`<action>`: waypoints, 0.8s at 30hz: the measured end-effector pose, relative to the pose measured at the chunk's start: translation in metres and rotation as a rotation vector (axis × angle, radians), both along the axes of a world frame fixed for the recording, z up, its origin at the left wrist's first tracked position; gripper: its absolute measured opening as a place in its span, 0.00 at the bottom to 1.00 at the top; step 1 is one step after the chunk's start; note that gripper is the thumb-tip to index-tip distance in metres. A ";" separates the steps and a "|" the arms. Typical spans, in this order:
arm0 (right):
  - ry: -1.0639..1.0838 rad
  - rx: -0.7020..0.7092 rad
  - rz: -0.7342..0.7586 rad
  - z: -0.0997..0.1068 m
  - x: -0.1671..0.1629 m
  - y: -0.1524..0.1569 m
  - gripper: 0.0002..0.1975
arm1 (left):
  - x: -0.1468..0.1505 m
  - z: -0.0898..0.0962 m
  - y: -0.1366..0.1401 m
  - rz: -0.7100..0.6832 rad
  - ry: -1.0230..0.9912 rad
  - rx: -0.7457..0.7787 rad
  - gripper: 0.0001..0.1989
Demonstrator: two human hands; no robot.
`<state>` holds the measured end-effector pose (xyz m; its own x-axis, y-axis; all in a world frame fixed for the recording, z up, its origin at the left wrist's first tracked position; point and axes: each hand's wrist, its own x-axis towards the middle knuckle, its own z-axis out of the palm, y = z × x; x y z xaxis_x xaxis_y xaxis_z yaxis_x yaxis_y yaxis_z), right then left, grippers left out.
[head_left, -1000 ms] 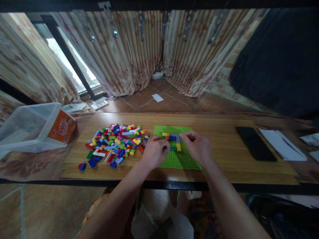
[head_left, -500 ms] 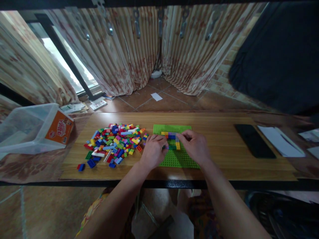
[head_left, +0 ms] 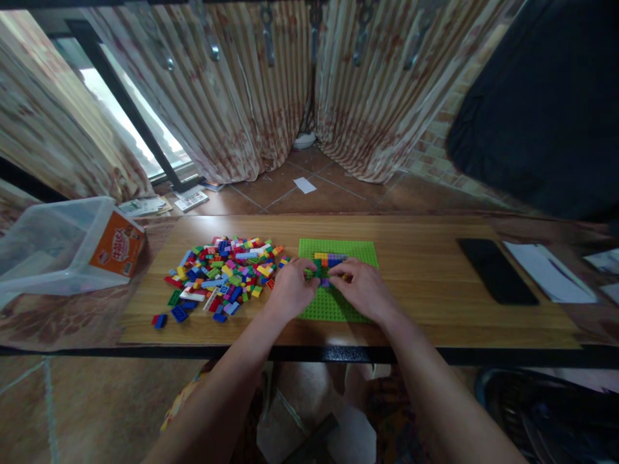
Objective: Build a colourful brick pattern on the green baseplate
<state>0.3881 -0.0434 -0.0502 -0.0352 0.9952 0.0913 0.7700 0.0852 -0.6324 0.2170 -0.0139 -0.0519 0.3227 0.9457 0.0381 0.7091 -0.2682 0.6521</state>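
Note:
A green studded baseplate (head_left: 358, 250) lies on the wooden table (head_left: 425, 290) in front of me. A small cluster of yellow, orange, blue and green bricks (head_left: 327, 261) is stuck on its upper middle. My left hand (head_left: 290, 291) and my right hand (head_left: 362, 288) both rest on the plate, fingertips meeting on the near side of that cluster and covering part of it. Whether either hand pinches a loose brick is hidden by the fingers. A pile of loose coloured bricks (head_left: 225, 276) lies just left of my left hand.
A clear plastic tub with an orange label (head_left: 72, 248) lies tipped at the table's left end. A black phone (head_left: 496, 279) and white papers (head_left: 549, 272) lie to the right. A dark cloth (head_left: 541, 109) hangs at the upper right; curtains (head_left: 271, 90) hang behind.
Both hands have drawn closer together over the brick cluster, the right hand shifting left and covering more of it. The camera view has tilted slightly.

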 end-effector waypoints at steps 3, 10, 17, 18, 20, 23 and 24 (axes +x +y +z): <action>-0.034 -0.015 0.042 0.000 -0.002 0.000 0.08 | 0.006 -0.003 -0.003 0.040 0.025 -0.030 0.08; -0.090 -0.055 0.073 -0.002 -0.003 0.000 0.08 | 0.011 -0.004 -0.004 0.094 0.062 -0.038 0.06; -0.142 -0.045 0.081 -0.005 -0.004 0.001 0.08 | 0.013 -0.002 -0.004 0.090 0.056 -0.038 0.04; -0.147 -0.045 0.082 -0.005 -0.005 0.000 0.08 | 0.013 -0.002 -0.004 0.088 0.057 -0.040 0.04; -0.154 -0.049 0.084 -0.005 -0.005 0.000 0.08 | 0.013 -0.001 -0.003 0.093 0.058 -0.057 0.04; -0.153 -0.045 0.099 -0.006 -0.006 0.000 0.08 | 0.014 0.000 -0.003 0.100 0.060 -0.088 0.04; -0.153 -0.042 0.104 -0.007 -0.005 0.000 0.08 | 0.014 0.000 -0.003 0.102 0.065 -0.093 0.04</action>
